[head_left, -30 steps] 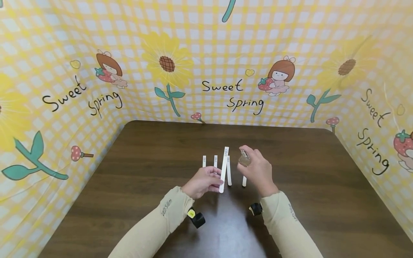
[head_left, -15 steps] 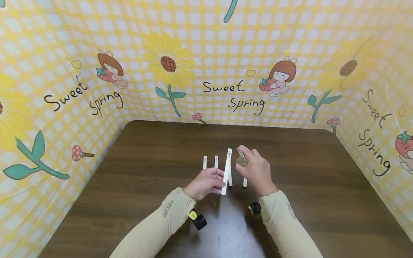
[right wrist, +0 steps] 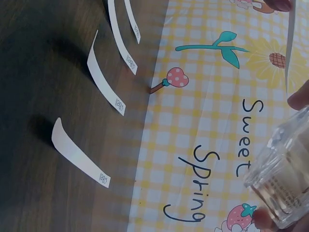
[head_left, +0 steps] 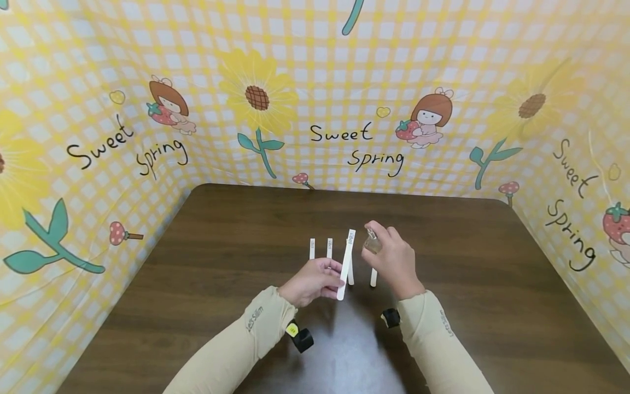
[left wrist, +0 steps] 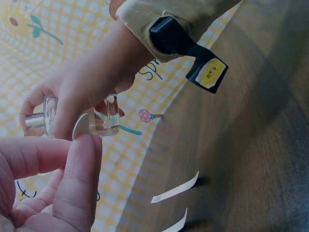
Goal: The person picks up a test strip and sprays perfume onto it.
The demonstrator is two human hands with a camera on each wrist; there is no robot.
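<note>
At centre frame, above the brown surface point(head_left: 236, 230), I see my left hand point(head_left: 310, 282) pinching one white paper strip point(head_left: 346, 265) upright, while my right hand point(head_left: 394, 262) grips one small glass bottle point(head_left: 372, 243) just beside its tip. Four more strips point(right wrist: 79, 154) lie on the surface behind.
</note>
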